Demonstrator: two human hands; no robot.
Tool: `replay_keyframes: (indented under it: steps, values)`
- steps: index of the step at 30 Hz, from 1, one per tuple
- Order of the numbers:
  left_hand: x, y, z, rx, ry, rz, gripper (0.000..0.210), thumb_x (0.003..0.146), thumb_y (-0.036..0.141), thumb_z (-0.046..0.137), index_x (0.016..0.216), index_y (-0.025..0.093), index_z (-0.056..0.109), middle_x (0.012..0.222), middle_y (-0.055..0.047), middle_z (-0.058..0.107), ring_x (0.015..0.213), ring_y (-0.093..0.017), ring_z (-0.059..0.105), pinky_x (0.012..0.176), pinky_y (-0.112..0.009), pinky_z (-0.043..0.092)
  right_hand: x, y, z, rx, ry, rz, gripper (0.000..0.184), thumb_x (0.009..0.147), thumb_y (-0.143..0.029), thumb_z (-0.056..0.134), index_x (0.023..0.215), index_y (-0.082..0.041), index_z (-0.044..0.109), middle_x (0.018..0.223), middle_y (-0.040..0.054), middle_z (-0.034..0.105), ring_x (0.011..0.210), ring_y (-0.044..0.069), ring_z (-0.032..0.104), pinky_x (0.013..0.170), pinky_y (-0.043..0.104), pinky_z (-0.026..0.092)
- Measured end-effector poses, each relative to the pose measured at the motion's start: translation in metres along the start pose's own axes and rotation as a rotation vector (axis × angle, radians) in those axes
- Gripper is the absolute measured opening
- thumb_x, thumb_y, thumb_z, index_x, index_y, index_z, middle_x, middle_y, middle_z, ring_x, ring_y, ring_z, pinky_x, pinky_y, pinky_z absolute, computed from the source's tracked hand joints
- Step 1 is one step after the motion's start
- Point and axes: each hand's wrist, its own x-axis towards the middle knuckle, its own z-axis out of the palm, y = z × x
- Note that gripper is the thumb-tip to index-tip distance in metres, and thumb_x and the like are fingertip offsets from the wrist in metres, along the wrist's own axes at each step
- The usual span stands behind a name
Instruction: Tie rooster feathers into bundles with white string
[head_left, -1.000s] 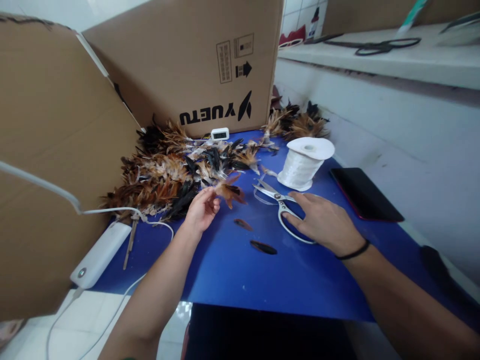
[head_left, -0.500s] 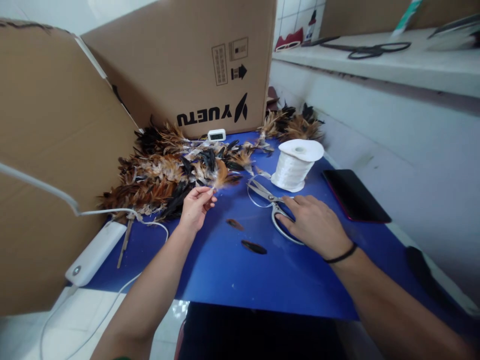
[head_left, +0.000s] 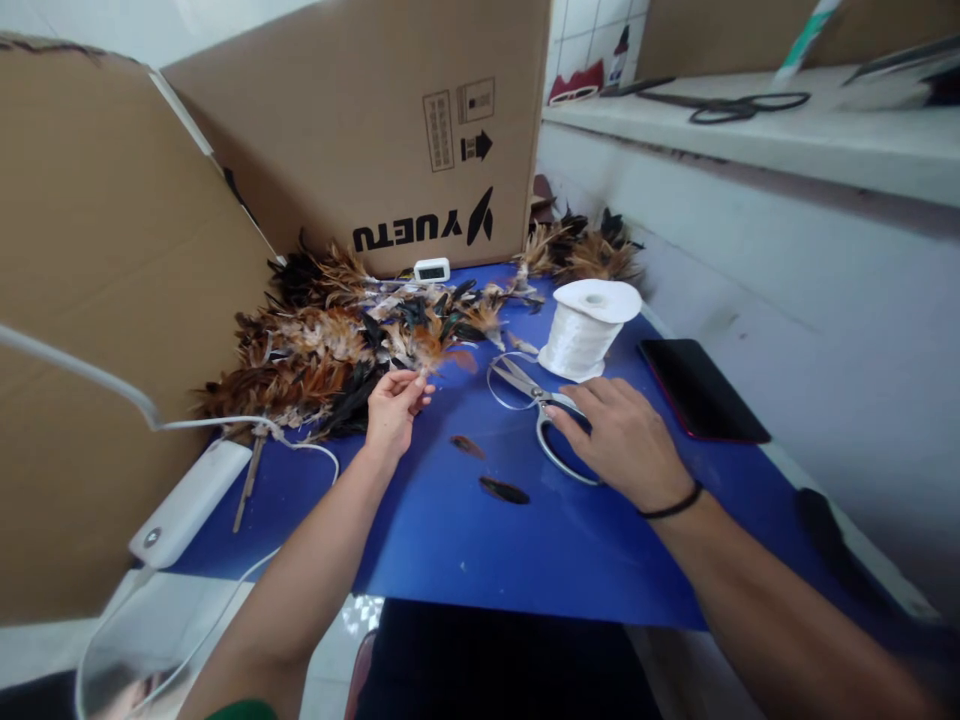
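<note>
My left hand [head_left: 394, 410] pinches the pale base of a small tuft of brown feathers [head_left: 431, 352] between thumb and fingertips. Its tips overlap the feather pile behind. Over the handles of a pair of metal scissors [head_left: 517, 377] lies my right hand [head_left: 619, 430], thumb at one loop and fingers curled across the other. The blades rest a little apart on the blue tabletop [head_left: 442, 555], pointing left and away from me. Beside them a narrow white ribbon curls out from a large white spool [head_left: 585, 335]. Two loose dark feathers [head_left: 504, 490] lie between my hands.
Feather bundles [head_left: 300, 350] are heaped at the back left, against cardboard boxes [head_left: 322, 130]. A small digital clock [head_left: 432, 270] stands behind them. On the right lies a black phone [head_left: 701, 390]. A power strip [head_left: 191, 505] with a white cable sits left. Dark scissors [head_left: 739, 105] rest on a ledge.
My right hand has shifted slightly over the scissors, its thumb higher on the handles. The feather tuft in my left hand has turned a little. The view has moved slightly.
</note>
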Motion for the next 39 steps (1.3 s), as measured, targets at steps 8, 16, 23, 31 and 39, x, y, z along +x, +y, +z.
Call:
replay_keyframes:
  steps: [8, 16, 23, 31, 39]
  values:
    - [0.005, 0.003, -0.002, -0.072, 0.009, -0.013, 0.038, 0.056, 0.020, 0.083, 0.088, 0.020, 0.061, 0.070, 0.004, 0.065, 0.062, -0.009, 0.064, 0.053, -0.018, 0.046, -0.010, -0.028, 0.003, 0.405, -0.159, -0.306, 0.025, 0.085, -0.042, 0.056, 0.089, -0.018, 0.062, 0.092, 0.0075, 0.061, 0.089, 0.022, 0.051, 0.082, 0.037, 0.037]
    - [0.005, 0.002, -0.003, -0.099, 0.013, -0.020, 0.031, 0.058, 0.019, 0.081, 0.082, 0.020, 0.062, 0.075, 0.002, 0.066, 0.060, -0.007, 0.062, 0.052, -0.017, 0.045, -0.015, -0.051, 0.002, 0.418, -0.363, -0.362, 0.020, 0.093, -0.020, 0.042, 0.080, -0.016, 0.056, 0.082, 0.0070, 0.057, 0.079, 0.019, 0.049, 0.075, 0.035, 0.036]
    - [0.003, 0.004, -0.004, -0.116, -0.006, -0.037, 0.030, 0.059, 0.020, 0.081, 0.082, 0.020, 0.062, 0.074, 0.003, 0.066, 0.060, -0.007, 0.061, 0.052, -0.018, 0.044, 0.007, -0.070, 0.011, 0.522, -0.479, -0.109, 0.008, 0.091, -0.020, 0.047, 0.095, -0.017, 0.054, 0.088, 0.0065, 0.063, 0.078, 0.017, 0.060, 0.070, 0.029, 0.043]
    - [0.005, 0.005, -0.007, -0.162, 0.012, -0.025, 0.033, 0.056, 0.021, 0.082, 0.083, 0.018, 0.063, 0.071, 0.003, 0.065, 0.059, -0.006, 0.061, 0.051, -0.016, 0.043, 0.032, -0.097, 0.014, 0.199, -0.635, -0.115, 0.012, 0.091, -0.020, 0.046, 0.096, -0.016, 0.056, 0.090, 0.0085, 0.068, 0.081, 0.019, 0.064, 0.065, 0.027, 0.038]
    - [0.005, 0.006, -0.007, -0.192, 0.008, -0.033, 0.032, 0.056, 0.021, 0.082, 0.082, 0.018, 0.064, 0.069, 0.003, 0.065, 0.056, -0.006, 0.060, 0.048, -0.016, 0.042, 0.034, -0.079, 0.013, 0.405, -0.645, -0.096, 0.009, 0.089, -0.017, 0.049, 0.090, -0.017, 0.057, 0.084, 0.0034, 0.066, 0.073, 0.014, 0.061, 0.063, 0.023, 0.037]
